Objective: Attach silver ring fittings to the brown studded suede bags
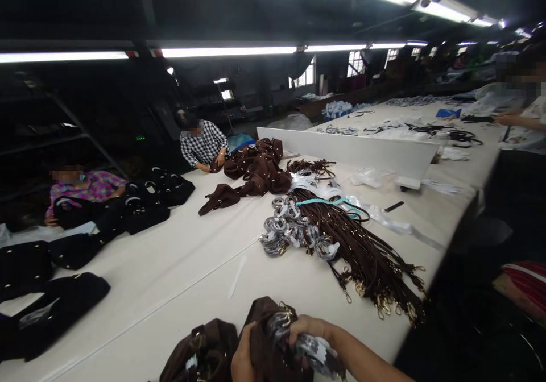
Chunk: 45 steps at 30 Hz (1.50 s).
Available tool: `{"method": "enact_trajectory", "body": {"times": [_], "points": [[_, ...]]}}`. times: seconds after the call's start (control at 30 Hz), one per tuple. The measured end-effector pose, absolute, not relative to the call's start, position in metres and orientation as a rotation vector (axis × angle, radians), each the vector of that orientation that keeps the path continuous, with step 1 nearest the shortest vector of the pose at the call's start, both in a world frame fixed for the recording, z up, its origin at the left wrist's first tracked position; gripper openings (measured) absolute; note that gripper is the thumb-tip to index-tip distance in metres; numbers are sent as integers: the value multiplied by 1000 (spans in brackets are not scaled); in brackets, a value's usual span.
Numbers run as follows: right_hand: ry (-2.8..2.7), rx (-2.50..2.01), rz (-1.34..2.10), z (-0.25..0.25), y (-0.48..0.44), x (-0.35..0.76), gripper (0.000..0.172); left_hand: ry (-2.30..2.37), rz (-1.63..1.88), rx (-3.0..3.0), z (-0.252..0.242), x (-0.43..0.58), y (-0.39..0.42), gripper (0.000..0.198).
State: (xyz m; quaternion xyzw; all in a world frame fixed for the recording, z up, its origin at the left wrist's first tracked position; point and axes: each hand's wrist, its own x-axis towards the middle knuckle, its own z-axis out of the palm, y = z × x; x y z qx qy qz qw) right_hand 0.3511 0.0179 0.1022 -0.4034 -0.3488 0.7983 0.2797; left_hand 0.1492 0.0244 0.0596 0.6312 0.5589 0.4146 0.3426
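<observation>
- Dim workshop, strip lights (228, 51) glowing overhead, and a long white surface (170, 268) running away to the far right.
- Down at the near edge, the left hand (242, 362) is clamped on the fabric of a brown bag (262, 331), thumb pressed into the cloth.
- The right hand (309, 329) comes over the top, fingers curled tight around the bag's upper edge, where a paper-wrapped fitting (319, 354) pokes out beneath the palm.
- So that bag sits bunched between both hands, right at the near edge, a gold clasp showing at its top.
- Just left of it, touching, slumps a second brown bag (200, 351).
- Beyond the hands, to the right, a thick bundle of brown straps (367, 257) fans out, gold clips at the near ends.
- Beside those straps, on the left, sits a heap of wrapped rings (285, 231).
- Farther off, a pile of brown bags (258, 169) lies before a person in a checked shirt (205, 143).
- Far left, a person in a plaid shirt (85, 186) sits by a spread of black bags (145, 200).
- A white board (354, 149) stands across the surface behind the straps.
</observation>
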Motion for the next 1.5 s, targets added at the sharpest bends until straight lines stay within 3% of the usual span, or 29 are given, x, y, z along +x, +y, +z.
{"method": "enact_trajectory", "body": {"times": [0.1, 0.23, 0.43, 0.63, 0.8, 1.0, 1.1, 1.23, 1.4, 1.5], "points": [[-551, -787, 2262, 99, 13, 360, 16, 1457, 996, 1732, 65, 142, 21, 34], [-337, -593, 2161, 103, 16, 374, 18, 1488, 1042, 1751, 67, 137, 22, 36], [-494, -667, 1730, 105, 47, 368, 18, 1453, 1017, 1735, 70, 143, 27, 30], [-526, -789, 1228, 110, 73, 344, 34, 1326, 985, 1751, 76, 162, 14, 30], [-1187, -952, 738, 101, 41, 327, 28, 1414, 1061, 1650, 76, 162, 17, 31], [-2000, -893, 801, 56, -16, 328, 16, 1472, 1119, 1492, 80, 152, 20, 31], [-2182, -1011, 578, 29, -28, 331, 10, 1435, 992, 1633, 91, 155, 11, 28], [-2109, -1395, 362, 13, -21, 332, 28, 1450, 772, 1835, 101, 160, 4, 28], [-1872, -1785, 358, 10, 10, 314, 27, 1469, 658, 2024, 91, 174, 5, 53], [-1837, -1897, 372, 19, 27, 302, 26, 1481, 779, 1979, 85, 174, 19, 44]]}}
